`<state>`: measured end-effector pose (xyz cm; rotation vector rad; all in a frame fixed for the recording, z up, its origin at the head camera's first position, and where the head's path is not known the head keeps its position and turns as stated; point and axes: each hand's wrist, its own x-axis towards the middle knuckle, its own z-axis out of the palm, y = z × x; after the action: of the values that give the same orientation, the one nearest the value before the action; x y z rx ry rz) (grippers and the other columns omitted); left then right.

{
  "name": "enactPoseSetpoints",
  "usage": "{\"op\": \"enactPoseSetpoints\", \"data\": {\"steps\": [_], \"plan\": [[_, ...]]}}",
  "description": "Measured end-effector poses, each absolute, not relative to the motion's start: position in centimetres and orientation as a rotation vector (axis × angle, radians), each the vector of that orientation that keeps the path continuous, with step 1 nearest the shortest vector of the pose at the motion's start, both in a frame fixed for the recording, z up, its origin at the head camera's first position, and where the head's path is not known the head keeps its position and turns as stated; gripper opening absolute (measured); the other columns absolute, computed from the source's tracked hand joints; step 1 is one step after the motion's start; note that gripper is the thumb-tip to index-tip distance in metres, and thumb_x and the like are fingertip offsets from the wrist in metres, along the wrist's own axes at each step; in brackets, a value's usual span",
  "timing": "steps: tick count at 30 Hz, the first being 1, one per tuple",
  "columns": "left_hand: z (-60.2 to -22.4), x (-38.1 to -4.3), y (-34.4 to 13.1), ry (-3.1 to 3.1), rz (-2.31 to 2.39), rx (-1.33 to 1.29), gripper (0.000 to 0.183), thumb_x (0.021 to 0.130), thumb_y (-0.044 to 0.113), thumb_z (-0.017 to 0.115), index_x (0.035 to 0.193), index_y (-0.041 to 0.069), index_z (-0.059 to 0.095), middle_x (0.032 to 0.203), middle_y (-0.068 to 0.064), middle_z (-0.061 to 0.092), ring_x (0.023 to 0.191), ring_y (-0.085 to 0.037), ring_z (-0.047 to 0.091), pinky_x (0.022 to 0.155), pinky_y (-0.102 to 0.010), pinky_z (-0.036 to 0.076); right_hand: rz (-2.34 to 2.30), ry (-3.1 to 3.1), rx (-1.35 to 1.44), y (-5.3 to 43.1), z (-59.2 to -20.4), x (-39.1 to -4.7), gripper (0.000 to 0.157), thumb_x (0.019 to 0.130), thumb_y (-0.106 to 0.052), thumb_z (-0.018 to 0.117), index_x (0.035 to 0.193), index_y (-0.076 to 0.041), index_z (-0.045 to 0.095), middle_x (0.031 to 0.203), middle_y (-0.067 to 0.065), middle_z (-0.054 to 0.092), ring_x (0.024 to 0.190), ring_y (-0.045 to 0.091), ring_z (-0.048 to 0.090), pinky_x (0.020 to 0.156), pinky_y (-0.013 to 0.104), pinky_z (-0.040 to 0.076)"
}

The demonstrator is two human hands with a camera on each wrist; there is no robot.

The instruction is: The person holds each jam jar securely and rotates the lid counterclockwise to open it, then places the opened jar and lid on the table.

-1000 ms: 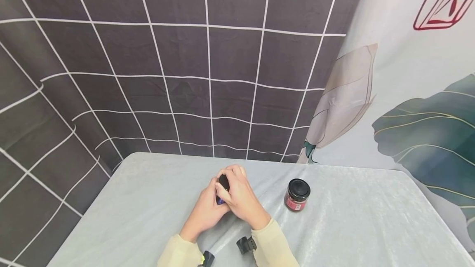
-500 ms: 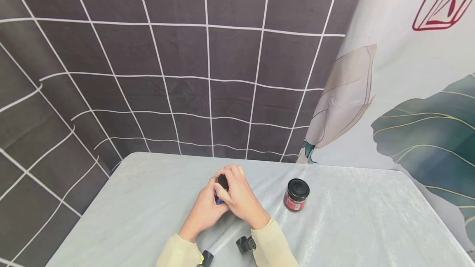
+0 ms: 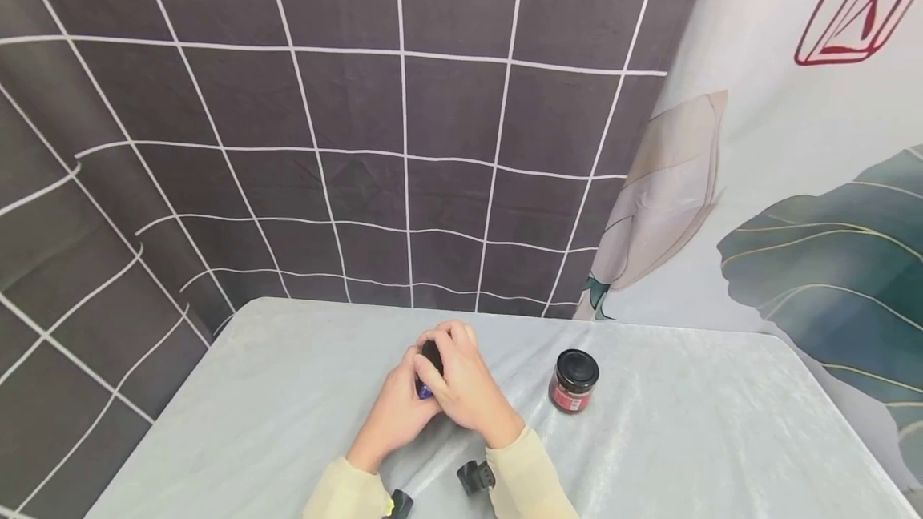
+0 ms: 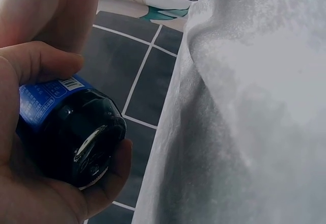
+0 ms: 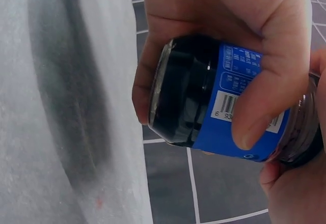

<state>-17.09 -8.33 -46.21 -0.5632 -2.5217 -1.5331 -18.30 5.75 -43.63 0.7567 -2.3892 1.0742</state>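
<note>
A glass jar (image 5: 188, 91) with dark contents, a blue label (image 5: 219, 137) and a black lid (image 3: 433, 354) is between both hands in the head view. My left hand (image 3: 398, 405) grips the jar's body. In the left wrist view its thumb lies across the label near the barcode, and its fingers curl round the base. My right hand (image 3: 467, 384) grips the lid end from above, thumb in front and fingers behind. The right wrist view shows the jar tipped sideways, its base toward the left and the right hand (image 5: 298, 196) at the far end.
A second jar (image 3: 574, 381) with a black lid and red label stands upright on the table, right of my hands. The grey cloth-covered table (image 3: 692, 423) ends at a dark grid-patterned curtain (image 3: 360, 183) behind and a leaf-print curtain (image 3: 815, 263) at right.
The head view has shifted very slightly. Both hands keep their grip on the blue-labelled jar in nearly the same place, and the red-labelled jar stands where it was.
</note>
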Motion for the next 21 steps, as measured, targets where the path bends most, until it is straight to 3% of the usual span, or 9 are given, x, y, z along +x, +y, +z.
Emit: {"op": "enactPoseSetpoints", "data": {"steps": [13, 21], "plan": [[-46.15, -17.19, -8.58, -2.526, -1.590, -0.581, 0.060, 0.082, 0.011, 0.078, 0.134, 0.001, 0.049, 0.123, -0.013, 0.065, 0.107, -0.023, 0.067, 0.091, -0.038, 0.055, 1.082, -2.338, 0.842, 6.04, -43.68, -18.68, 0.021, 0.092, -0.022, 0.063, 0.109, -0.009, 0.065, 0.109, 0.004, 0.054, 0.103, 0.022, 0.047, 0.086, 0.037, 0.045], [-46.38, -17.33, -8.53, -2.530, -1.585, -0.548, 0.054, 0.081, 0.013, 0.079, 0.128, 0.004, 0.053, 0.120, -0.011, 0.066, 0.106, -0.024, 0.066, 0.091, -0.038, 0.054, 1.094, -2.343, 0.878, 6.52, -43.51, -18.77, 0.037, 0.093, -0.024, 0.066, 0.122, -0.003, 0.061, 0.116, 0.008, 0.059, 0.110, 0.025, 0.050, 0.091, 0.039, 0.047]]}}
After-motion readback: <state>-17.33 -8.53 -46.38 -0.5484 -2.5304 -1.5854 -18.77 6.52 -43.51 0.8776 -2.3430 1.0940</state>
